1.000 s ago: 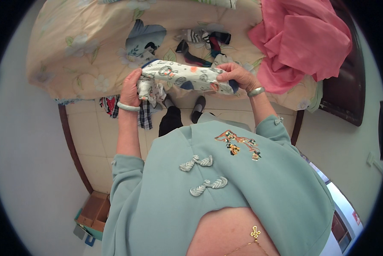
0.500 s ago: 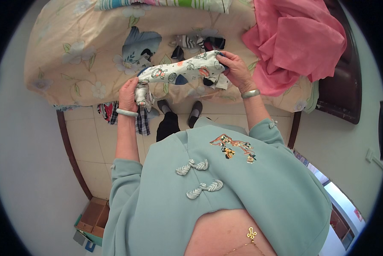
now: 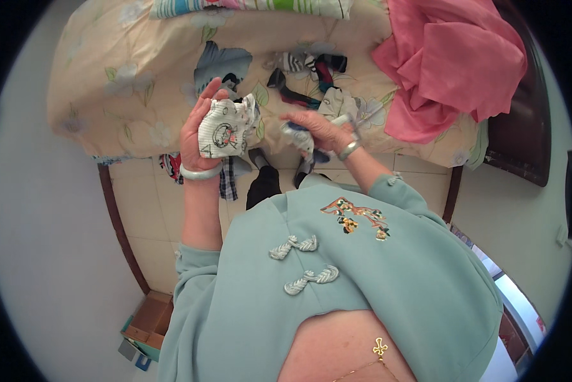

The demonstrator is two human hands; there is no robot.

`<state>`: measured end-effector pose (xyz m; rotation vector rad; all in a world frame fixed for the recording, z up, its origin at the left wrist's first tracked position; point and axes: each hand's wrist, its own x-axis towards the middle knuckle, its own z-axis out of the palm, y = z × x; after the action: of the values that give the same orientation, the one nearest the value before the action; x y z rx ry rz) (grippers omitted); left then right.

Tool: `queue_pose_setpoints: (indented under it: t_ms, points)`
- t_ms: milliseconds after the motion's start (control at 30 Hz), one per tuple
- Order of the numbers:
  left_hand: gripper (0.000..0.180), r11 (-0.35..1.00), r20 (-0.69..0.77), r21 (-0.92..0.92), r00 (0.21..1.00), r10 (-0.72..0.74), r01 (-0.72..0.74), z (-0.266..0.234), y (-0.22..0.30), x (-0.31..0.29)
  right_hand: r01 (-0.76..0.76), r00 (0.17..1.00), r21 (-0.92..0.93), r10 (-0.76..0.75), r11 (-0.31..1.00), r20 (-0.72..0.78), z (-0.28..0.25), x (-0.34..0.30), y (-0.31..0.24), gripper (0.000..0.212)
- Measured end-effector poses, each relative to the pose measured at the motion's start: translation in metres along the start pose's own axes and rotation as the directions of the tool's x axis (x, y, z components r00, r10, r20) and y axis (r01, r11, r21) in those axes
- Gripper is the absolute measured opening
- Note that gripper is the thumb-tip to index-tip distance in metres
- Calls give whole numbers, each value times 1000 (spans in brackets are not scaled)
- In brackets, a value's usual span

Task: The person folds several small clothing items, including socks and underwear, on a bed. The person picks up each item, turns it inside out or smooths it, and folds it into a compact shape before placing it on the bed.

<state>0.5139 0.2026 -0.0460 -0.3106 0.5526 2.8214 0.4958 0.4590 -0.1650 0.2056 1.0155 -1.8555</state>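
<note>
Far left, low: brown box (image 3: 152, 317) on the floor (image 3: 133, 219). Red cloth (image 3: 171, 169) below the bed (image 3: 139, 124) edge. Left hand (image 3: 191, 141) is in front of the bed, a white ribbed cloth (image 3: 222, 132) with a printed drawing against its palm; fingertips poke past the cloth's top edge, slightly apart. Grip behind the cloth hidden, cannot tell if clamped. Checked cloth (image 3: 228, 183) just below that hand. Striped pillow (image 3: 254, 6) at top edge, on bed. Dark socks (image 3: 299, 77) in a loose heap, mid bed, beyond the hands. Right hand (image 3: 323, 129), blurred, well apart from the left, fingers clamped on a blue-white cloth (image 3: 297, 137) bunched under them. Pale cloth (image 3: 338, 103) on bed, just beyond that hand. Pink cloth (image 3: 448, 70) crumpled on bed, right side. Brown headboard (image 3: 521, 137) far right.
</note>
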Motion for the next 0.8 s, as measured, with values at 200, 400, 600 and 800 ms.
queue_pose_setpoints:
  t_ms: [200, 400, 600, 800]
  points:
    - [39, 999, 7, 35, 1000, -9, 9, 16, 0, -4, 138, 984, 315, -166, 939, 63, 48, 19, -3, 44]
    - [34, 856, -299, 465, 871, 391, -224, -34, 20, -19, 199, 976, 212, -213, 957, 46, 30, 10, -39, 15]
    - [38, 235, -165, 970, 867, 471, 57, -88, 38, -29, 300, 954, -206, -296, 931, 48, 40, 4, -54, 26]
    - [44, 426, -61, 905, 990, 128, 1, -24, -14, -1, 230, 967, -460, -149, 858, 205, 61, 0, -61, 29]
